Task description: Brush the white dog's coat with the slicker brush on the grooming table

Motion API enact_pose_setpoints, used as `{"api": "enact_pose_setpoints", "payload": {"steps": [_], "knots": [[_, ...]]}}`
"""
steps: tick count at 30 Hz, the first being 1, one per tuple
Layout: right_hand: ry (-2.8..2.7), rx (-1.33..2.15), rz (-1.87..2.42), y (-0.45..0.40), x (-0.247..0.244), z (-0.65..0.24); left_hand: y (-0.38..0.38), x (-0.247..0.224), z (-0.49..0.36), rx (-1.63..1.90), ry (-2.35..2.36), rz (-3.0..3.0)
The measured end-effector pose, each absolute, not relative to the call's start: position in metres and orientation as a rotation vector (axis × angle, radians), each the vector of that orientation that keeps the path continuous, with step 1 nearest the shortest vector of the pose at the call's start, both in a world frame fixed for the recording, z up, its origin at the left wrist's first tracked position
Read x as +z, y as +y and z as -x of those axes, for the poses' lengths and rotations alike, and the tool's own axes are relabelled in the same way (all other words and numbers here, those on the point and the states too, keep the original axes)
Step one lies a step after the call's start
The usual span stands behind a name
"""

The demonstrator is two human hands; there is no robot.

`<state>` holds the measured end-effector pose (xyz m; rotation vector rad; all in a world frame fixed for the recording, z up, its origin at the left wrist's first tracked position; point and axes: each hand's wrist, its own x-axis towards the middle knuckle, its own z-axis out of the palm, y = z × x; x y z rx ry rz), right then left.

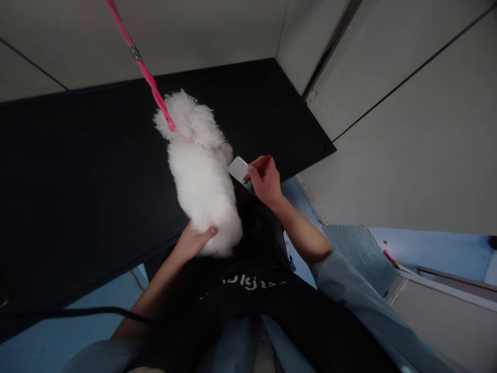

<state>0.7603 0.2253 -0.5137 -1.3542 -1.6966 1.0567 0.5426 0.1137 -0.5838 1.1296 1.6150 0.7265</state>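
A fluffy white dog (204, 178) is on the black table, its head toward the far side and its rump near my apron. A pink twisted lead (149, 77) runs from the dog's neck up out of view. My left hand (196, 241) grips the dog's rump from the left, thumb on top; its other fingers are hidden in the fur. My right hand (267, 180) is closed around the handle of a slicker brush (238, 168). The brush's pale flat head points left, close to the dog's right side; whether it touches the fur I cannot tell.
The black ribbed table (97, 171) extends far left, its right corner near grey wall panels (407, 103). A black apron (248, 305) covers my front. A dark cable (85, 312) crosses at lower left. Blue floor (97, 326) shows below the table.
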Motion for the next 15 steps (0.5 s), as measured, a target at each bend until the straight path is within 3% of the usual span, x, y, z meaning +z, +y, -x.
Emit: {"api": "enact_pose_setpoints", "payload": {"steps": [4,9,12,15], "knots": [[-1.919,1.268,1.135,0.226,-0.514,-0.759,0.11,-0.581,-0.545,0.702,1.534,-1.047],[-1.795,1.122,1.276,0.228,-0.515,-0.755,0.109,-0.579,-0.538,0.71,1.51,-1.029],[-2.002,1.321,1.087,0.229,-0.518,-0.753,0.11,-0.581,-0.534,0.69,1.457,-1.072],[-1.847,1.194,1.294,0.234,-0.519,-0.754,0.107,-0.583,-0.531,0.682,1.532,-1.121]]}}
